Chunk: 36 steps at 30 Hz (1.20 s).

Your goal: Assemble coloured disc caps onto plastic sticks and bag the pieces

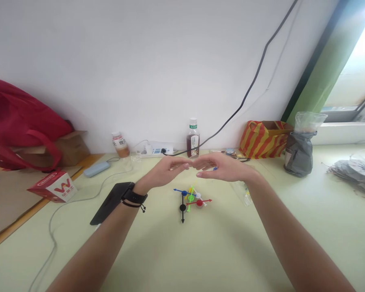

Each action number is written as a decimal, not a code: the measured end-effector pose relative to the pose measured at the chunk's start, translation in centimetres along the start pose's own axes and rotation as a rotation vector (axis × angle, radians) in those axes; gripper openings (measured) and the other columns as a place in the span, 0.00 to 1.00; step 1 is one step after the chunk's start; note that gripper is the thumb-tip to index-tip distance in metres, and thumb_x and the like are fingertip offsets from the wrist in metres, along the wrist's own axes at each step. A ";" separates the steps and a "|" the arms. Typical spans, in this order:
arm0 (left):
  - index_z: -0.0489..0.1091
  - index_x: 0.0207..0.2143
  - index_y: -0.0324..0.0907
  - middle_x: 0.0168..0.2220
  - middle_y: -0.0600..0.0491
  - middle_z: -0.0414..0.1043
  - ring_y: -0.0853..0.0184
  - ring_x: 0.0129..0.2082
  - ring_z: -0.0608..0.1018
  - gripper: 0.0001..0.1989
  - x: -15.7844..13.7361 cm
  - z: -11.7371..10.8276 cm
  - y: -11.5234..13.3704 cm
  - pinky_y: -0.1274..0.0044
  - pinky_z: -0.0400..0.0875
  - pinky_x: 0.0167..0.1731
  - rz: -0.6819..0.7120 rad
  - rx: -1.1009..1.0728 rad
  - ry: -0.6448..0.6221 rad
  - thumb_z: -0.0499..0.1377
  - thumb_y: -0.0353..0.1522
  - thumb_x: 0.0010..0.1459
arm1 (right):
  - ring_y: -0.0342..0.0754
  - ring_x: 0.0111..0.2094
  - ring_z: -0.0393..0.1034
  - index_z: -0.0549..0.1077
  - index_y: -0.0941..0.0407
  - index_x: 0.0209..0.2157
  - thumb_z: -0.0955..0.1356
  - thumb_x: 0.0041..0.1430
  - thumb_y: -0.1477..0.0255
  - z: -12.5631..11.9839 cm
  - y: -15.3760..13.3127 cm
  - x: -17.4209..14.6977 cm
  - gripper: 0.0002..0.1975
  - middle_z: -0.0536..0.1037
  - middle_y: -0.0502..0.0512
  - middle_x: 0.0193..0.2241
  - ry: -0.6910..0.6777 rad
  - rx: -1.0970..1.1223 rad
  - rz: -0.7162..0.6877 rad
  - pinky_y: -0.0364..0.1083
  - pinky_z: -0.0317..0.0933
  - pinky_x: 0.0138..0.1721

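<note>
My left hand (164,172), with a black smartwatch (134,196) on its wrist, reaches inward with the fingers stretched out. Opposite it, my right hand (222,165) has its fingers extended and the thumb apart below them. The fingertips of both hands meet or nearly meet above the table. A small blue spot (215,168) shows by the right fingers; whether it is held or lies behind I cannot tell. Below the hands lie several plastic arrow spinners, among them a black arrow spinner (183,208), a red arrow spinner (200,203) and a blue arrow spinner (184,193), crowded together and partly overlapping.
A tea bottle (193,140) stands by the wall near a power strip (161,150). Left are a black tablet-like slab (111,202), a red-white box (53,186) and a second bottle (121,145). Right are a striped bag (261,140) and a grey bag (299,154).
</note>
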<state>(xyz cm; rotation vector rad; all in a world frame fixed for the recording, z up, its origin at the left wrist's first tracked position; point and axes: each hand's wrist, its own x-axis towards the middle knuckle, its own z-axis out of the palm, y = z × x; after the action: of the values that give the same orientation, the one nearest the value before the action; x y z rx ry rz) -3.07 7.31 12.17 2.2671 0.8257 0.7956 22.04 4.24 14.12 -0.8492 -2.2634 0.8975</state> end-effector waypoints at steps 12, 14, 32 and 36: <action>0.65 0.67 0.55 0.68 0.56 0.64 0.55 0.69 0.64 0.24 -0.8 -0.2 2.7 0.59 0.55 0.69 -0.042 -0.118 -0.289 0.54 0.45 0.70 | 0.59 0.62 0.67 0.74 0.45 0.61 0.77 0.53 0.56 0.6 -0.3 -0.4 0.34 0.75 0.52 0.60 -0.244 -0.107 -0.023 0.52 0.63 0.62; 0.64 0.67 0.57 0.69 0.58 0.62 0.55 0.70 0.63 0.24 -1.0 -0.8 3.2 0.60 0.56 0.69 -0.076 -0.145 -0.354 0.55 0.45 0.70 | 0.58 0.64 0.66 0.74 0.44 0.61 0.79 0.50 0.58 0.7 -0.6 -0.4 0.36 0.76 0.51 0.59 -0.284 -0.062 -0.028 0.52 0.62 0.63; 0.55 0.71 0.55 0.57 0.47 0.75 0.54 0.58 0.75 0.42 -0.9 -1.4 0.3 0.64 0.67 0.59 -0.153 -0.206 -0.692 0.68 0.43 0.59 | 0.56 0.69 0.57 0.68 0.40 0.66 0.80 0.51 0.67 -0.6 -2.2 -1.0 0.41 0.67 0.47 0.66 -0.606 0.016 -0.016 0.53 0.47 0.71; 0.54 0.72 0.54 0.60 0.46 0.71 0.54 0.60 0.73 0.43 -1.0 -1.7 -0.3 0.65 0.66 0.60 -0.168 -0.157 -0.656 0.68 0.45 0.59 | 0.54 0.71 0.52 0.61 0.40 0.69 0.79 0.53 0.67 -1.0 -1.9 -1.1 0.45 0.63 0.46 0.68 -0.612 0.022 -0.044 0.51 0.43 0.72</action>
<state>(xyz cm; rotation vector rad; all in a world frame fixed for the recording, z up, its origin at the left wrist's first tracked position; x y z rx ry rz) -4.96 7.29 12.73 2.0821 0.5980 0.0166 22.77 2.69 15.88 -0.5560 -2.7609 1.2932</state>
